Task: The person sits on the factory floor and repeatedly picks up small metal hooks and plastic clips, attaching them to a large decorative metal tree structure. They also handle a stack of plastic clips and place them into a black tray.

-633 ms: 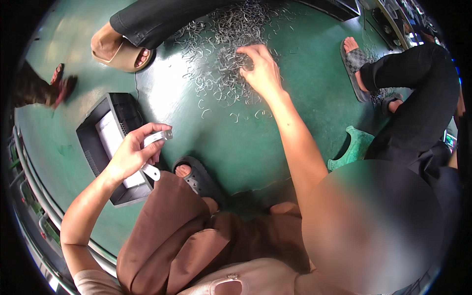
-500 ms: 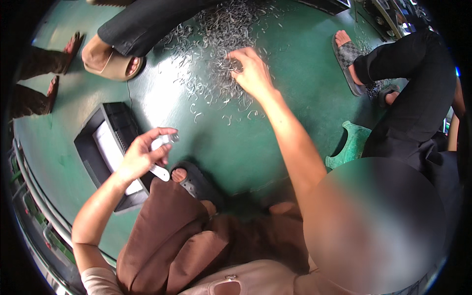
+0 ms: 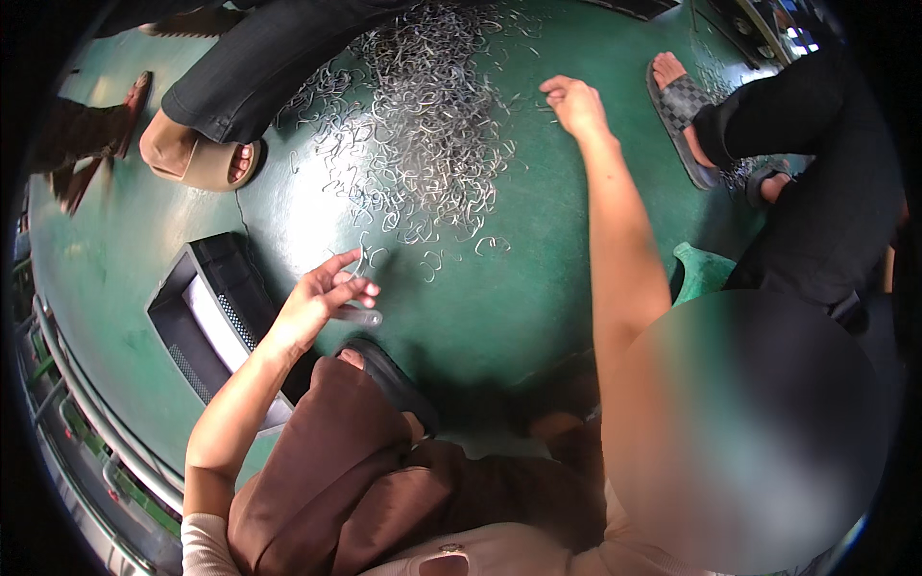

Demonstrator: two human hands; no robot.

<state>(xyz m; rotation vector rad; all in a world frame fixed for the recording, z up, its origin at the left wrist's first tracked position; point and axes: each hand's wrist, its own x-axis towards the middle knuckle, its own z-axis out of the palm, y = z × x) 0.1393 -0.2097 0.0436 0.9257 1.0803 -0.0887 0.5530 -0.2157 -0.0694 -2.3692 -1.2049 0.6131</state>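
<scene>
A broad heap of small curved silver-grey strips (image 3: 432,125) lies across the green floor in front of me. My left hand (image 3: 322,298) is closed at the heap's near left side, over the floor beside the dark crate. Between its fingertips is a thin, pale curved strip (image 3: 361,259). Under the same fingers a greyish flat piece with a rounded end (image 3: 363,315) sticks out; its kind is unclear. To the right of the heap, my right hand (image 3: 578,106) has its fingers curled together, low over the floor. Whatever its fingertips hold is too small to name.
A dark crate (image 3: 213,252) with a white lining stands on the left. A green plastic stool (image 3: 703,271) is at the right, next to a seated person's black trousers (image 3: 816,192). Another person's sandalled foot (image 3: 216,158) rests by the heap's left side. Metal rails (image 3: 82,422) run along the left edge.
My right hand has moved off the heap to the right. My left hand has shifted rightward and turned, and the thin curved strip now shows at its fingertips.
</scene>
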